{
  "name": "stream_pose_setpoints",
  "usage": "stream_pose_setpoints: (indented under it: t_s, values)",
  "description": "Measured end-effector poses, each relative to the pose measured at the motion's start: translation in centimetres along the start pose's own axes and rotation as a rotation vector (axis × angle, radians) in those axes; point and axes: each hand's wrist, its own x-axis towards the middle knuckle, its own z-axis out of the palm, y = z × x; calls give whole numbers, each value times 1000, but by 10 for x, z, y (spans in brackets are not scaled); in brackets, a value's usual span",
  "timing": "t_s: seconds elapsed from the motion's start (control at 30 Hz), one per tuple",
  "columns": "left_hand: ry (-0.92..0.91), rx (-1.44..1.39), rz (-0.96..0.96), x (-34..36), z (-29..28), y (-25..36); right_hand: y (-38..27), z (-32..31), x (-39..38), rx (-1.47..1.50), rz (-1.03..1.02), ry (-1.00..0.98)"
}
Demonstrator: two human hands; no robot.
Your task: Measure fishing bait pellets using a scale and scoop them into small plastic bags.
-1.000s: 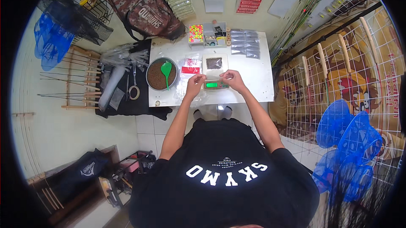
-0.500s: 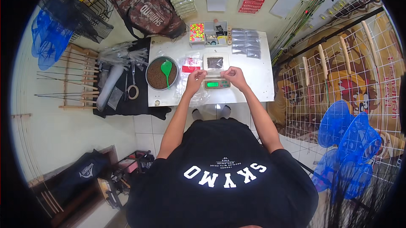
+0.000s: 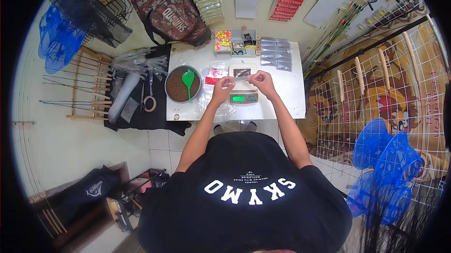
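A small clear plastic bag (image 3: 242, 72) with dark brown grains lies on the white platform of a digital kitchen scale (image 3: 244, 101) with a lit green display. My left hand (image 3: 222, 89) is closed in a pinch on the left corner of the bag's near edge. The other corner is pinched by my right hand (image 3: 262, 84). Between them the clear upper part of the bag is stretched taut and partly covers the grains. Left of the scale stands a round metal basin (image 3: 167, 92) of brown grains, with a green plastic scoop (image 3: 188, 80) lying on them.
Filled bags (image 3: 276, 54) lie in rows at the table's (image 3: 286, 98) far right. A divided box (image 3: 250, 50) stands at the back. Empty clear bags (image 3: 216, 110) and a red-and-white packet (image 3: 213, 76) lie beside the basin. A tape roll (image 3: 150, 104) is farther left.
Both hands have moved a little away from me over the scale, carrying the bag's near edge up toward the grains. The whole view has shifted slightly.
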Motion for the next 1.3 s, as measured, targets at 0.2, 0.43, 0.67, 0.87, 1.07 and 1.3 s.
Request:
stream_pose_setpoints:
  t_s: [0.2,0.43,0.67,0.87,1.07,1.3]
  values:
    - [14,155,-25,17,5,-2,-1,-4,14,-11,-9,-12]
    - [-4,282,77,46,2,-16,-21,-2,32,-87,-74,-16]
    - [-11,274,68,62,3,-32,-23,-2,37,-142,-90,-12]
    - [-26,253,53,55,9,-9,-17,-6,36,-93,-82,17]
    - [-25,147,17,52,5,-2,-9,-10,41,-149,-47,13]
    - [-58,271,-14,47,2,-1,-5,-13,35,-119,-38,15]
